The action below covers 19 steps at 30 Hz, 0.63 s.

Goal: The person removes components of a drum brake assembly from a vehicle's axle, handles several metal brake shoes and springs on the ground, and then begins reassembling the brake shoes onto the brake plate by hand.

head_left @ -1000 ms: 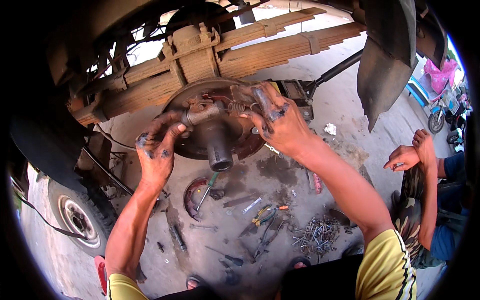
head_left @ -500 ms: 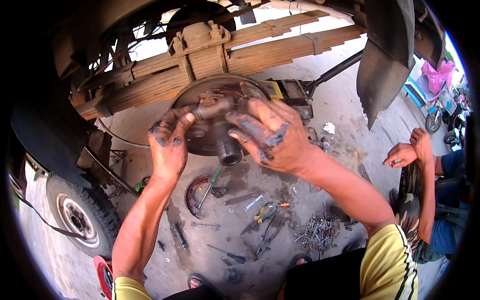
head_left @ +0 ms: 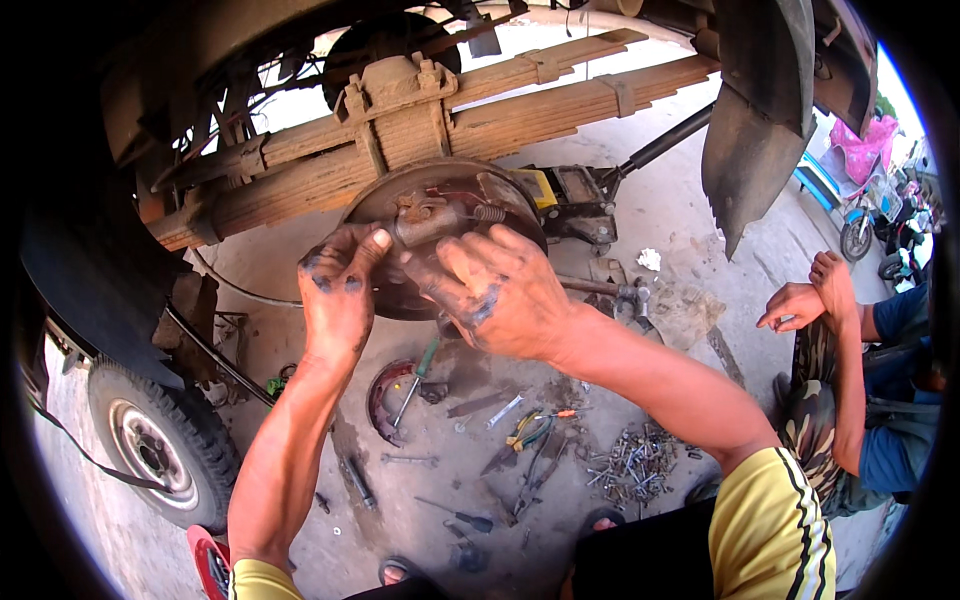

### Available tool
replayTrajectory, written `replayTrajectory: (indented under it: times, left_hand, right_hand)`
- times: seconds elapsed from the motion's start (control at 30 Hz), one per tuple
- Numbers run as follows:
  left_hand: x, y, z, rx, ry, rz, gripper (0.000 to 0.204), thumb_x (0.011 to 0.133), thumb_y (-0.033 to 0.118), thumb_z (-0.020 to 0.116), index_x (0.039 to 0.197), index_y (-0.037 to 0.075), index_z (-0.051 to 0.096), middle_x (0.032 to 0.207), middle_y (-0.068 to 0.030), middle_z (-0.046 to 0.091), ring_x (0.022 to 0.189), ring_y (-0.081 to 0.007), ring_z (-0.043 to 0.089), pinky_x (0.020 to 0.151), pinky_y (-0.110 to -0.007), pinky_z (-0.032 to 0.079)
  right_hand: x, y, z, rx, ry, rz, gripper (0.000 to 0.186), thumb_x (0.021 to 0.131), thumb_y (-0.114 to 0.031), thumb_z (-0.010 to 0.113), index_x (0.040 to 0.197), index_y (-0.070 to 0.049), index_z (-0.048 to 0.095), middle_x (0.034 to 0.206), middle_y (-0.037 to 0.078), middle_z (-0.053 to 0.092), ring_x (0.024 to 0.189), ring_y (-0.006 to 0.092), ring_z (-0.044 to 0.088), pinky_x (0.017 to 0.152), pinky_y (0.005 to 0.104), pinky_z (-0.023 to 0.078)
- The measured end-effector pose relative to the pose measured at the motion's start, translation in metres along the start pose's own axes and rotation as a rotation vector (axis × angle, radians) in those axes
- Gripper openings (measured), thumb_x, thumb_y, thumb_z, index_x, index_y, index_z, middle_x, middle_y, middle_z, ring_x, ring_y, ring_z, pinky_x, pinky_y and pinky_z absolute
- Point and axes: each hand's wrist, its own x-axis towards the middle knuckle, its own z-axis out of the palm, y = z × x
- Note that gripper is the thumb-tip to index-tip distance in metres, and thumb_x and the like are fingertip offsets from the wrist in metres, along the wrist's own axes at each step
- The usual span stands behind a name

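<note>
A round, dirty brake backing plate (head_left: 520, 205) faces me below the leaf springs, with a wheel cylinder (head_left: 425, 218) on its upper part and a coil spring (head_left: 489, 213) at the cylinder's right. My left hand (head_left: 338, 268) is closed at the cylinder's left end, thumb on top; its fingertips are partly hidden. Just below the cylinder, my right hand (head_left: 495, 287) has its fingers bent and drawn together, pointing left toward my left hand. Whatever its fingertips hold is hidden. That hand also covers most of the axle end. Black grease marks both hands.
Leaf springs (head_left: 490, 130) span the top; a jack (head_left: 575, 195) stands right of the plate. Below lie a brake shoe (head_left: 383, 400), a green-handled screwdriver (head_left: 425, 360), pliers (head_left: 530, 430) and a bolt pile (head_left: 635, 465). A wheel (head_left: 160, 440) is left; another person's hands (head_left: 810, 300) are right.
My right hand has moved left and slightly down, from the cylinder's right end to below it, uncovering the coil spring and hiding the axle end. My left hand stays at the cylinder.
</note>
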Motion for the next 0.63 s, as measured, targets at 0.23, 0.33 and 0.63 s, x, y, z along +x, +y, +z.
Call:
replayTrajectory:
  times: [0.23, 0.33, 0.63]
  left_hand:
    - [0.005, 0.007, -0.001, -0.124, -0.033, -0.216, 0.022, 0.096, 0.019, 0.069, 0.101, -0.002, 0.070, 0.086, -0.0038, 0.070, 0.073, -0.0106, 0.060, 0.069, -0.025, 0.049]
    - [0.003, 0.006, -0.002, -0.031, -0.029, -0.154, 0.021, 0.096, 0.019, 0.069, 0.104, -0.001, 0.070, 0.089, -0.0032, 0.069, 0.074, -0.0097, 0.059, 0.071, -0.025, 0.049]
    - [-0.011, -0.020, 0.008, 0.281, 0.140, 0.315, 0.023, 0.098, 0.014, 0.068, 0.116, 0.001, 0.068, 0.098, -0.0070, 0.072, 0.088, -0.0126, 0.064, 0.085, -0.027, 0.052]
  right_hand:
    - [-0.001, 0.001, -0.001, 0.066, -0.027, 0.023, 0.052, 0.082, -0.024, 0.064, 0.131, -0.009, 0.063, 0.106, 0.009, 0.059, 0.091, 0.0244, 0.060, 0.077, 0.0392, 0.044]
    - [0.000, 0.001, -0.001, 0.116, -0.034, 0.038, 0.053, 0.082, -0.023, 0.065, 0.133, -0.008, 0.062, 0.105, 0.009, 0.058, 0.091, 0.0241, 0.060, 0.076, 0.0382, 0.045]
    - [0.005, -0.004, -0.003, 0.233, -0.086, 0.181, 0.069, 0.083, -0.023, 0.066, 0.148, -0.011, 0.047, 0.111, 0.012, 0.060, 0.099, 0.0292, 0.063, 0.086, 0.0444, 0.049]
